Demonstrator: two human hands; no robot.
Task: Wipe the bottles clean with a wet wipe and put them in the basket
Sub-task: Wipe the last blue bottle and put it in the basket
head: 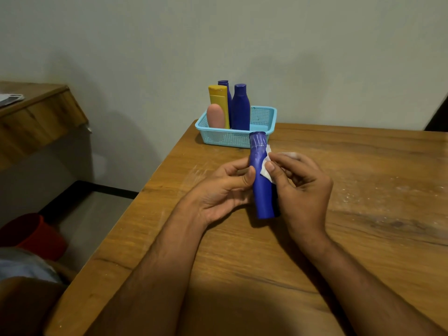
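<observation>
Holding the blue bottle (262, 180) nearly upright between our hands, we keep it above the table (363, 214), nearer its far left corner. Our left hand (219, 190) grips the bottle's middle from the left, thumb across its front. Our right hand (300, 187) pinches a white wipe (266, 169) against the bottle's upper right side. Beyond, at the far left corner, the basket (263, 117) holds four bottles standing upright.
</observation>
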